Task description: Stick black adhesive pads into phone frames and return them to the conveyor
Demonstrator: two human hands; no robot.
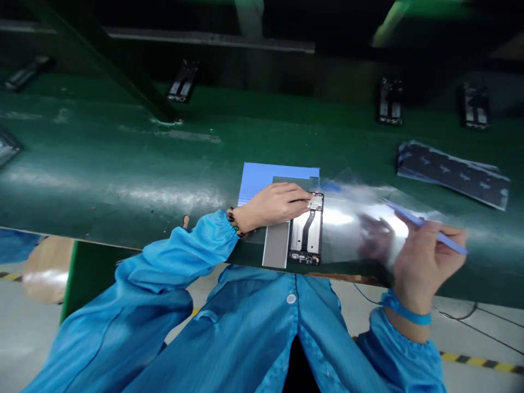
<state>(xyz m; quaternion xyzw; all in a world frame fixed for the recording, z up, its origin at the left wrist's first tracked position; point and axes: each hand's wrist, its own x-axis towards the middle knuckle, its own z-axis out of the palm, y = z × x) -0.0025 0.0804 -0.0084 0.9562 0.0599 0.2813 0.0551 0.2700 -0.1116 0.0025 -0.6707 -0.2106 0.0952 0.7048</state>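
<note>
An opened phone (303, 236) lies upright at the table's front edge, its inner boards and a dark ribbon cable showing. My left hand (280, 204) comes in from the left, its curled fingers closed on the phone's upper left edge. To the right, my right hand (426, 256) grips slim blue tweezers (444, 240), with the tip pointing up and left. A clear plastic film (344, 229) is spread between the phone and the right hand. Under the left hand are a grey strip (275, 248) and a blue sheet (257, 180).
A stack of dark printed sheets (454, 173) lies on the right of the green table (123, 158). Several opened phones, one of them a phone (391, 102) at back right, stand along the back. A green post (135, 82) rises at back left.
</note>
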